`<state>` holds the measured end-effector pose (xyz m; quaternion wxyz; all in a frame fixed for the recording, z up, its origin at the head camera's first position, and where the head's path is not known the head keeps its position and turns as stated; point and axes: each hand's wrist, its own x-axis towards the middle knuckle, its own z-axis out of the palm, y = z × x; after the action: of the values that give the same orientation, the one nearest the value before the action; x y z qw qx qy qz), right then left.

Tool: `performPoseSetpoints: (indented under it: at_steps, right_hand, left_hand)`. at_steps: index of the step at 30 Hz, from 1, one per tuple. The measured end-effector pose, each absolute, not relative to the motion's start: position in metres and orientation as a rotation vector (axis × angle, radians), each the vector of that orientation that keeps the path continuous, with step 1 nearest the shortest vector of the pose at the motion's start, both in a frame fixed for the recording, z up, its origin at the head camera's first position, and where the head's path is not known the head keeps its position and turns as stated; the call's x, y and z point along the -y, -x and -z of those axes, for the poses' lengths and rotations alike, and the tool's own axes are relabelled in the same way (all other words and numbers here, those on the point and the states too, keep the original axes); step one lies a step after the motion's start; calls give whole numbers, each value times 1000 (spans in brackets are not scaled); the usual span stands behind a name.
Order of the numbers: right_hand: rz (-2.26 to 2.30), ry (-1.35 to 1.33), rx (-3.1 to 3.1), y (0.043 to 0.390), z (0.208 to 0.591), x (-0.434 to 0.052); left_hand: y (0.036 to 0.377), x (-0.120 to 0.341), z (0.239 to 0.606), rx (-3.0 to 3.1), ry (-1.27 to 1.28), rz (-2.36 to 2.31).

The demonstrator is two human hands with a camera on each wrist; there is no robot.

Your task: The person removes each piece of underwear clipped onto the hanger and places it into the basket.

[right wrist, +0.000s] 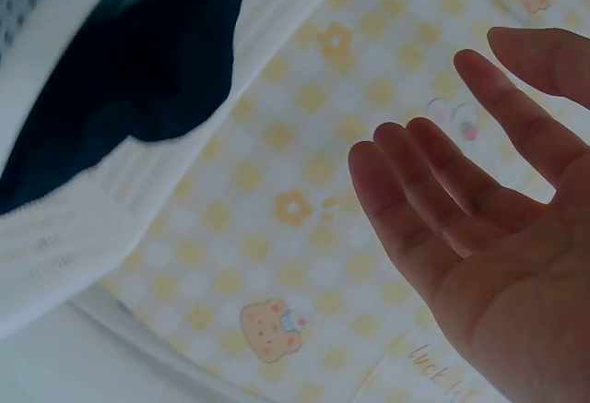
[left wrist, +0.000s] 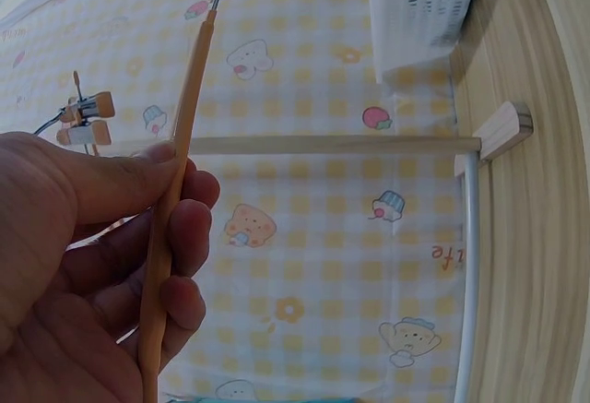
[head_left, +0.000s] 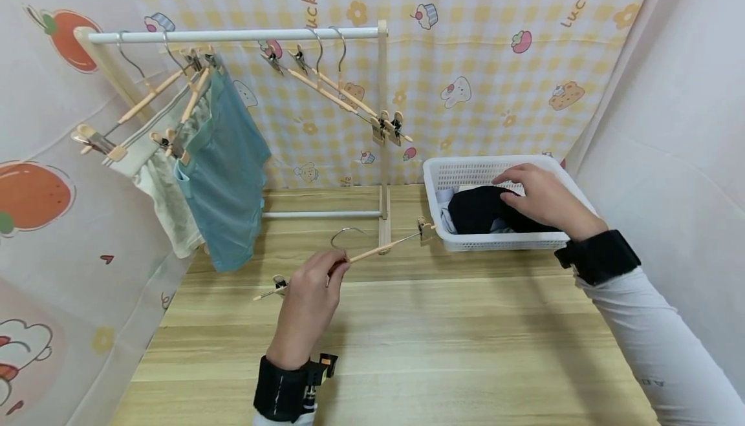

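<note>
Holding the clip hanger (head_left: 371, 254) near mid-bar with the left hand (head_left: 310, 291), with thumb and fingers curled round the wood, in front of the rack (head_left: 244, 35) and above the tabletop (head_left: 442, 342); probably gripped there for balance, leaving both end clips (head_left: 421, 225) free. Poising the right hand (head_left: 544, 200) over the white basket (head_left: 500, 244), with fingers loosely spread and grasping nothing, apart from the black cloth (head_left: 473, 211) inside. Keeping the white basket just beside the rack, likely for easy reach. Note the teal garment (head_left: 227, 167), clipped along its upper edge, presumably to hang smooth.
</note>
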<state>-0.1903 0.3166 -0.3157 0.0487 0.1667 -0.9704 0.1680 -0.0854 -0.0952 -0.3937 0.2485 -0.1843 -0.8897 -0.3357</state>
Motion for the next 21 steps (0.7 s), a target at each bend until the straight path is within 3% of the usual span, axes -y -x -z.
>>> performPoseSetpoints:
  at_steps: [12,21]
  right_hand:
    - [-598,-584,2898,142,357,-305]
    - [-615,-557,2905,118,367,-310]
  left_hand:
    - [92,116,379,2384,437,810]
    - [106,145,341,2390,256,702]
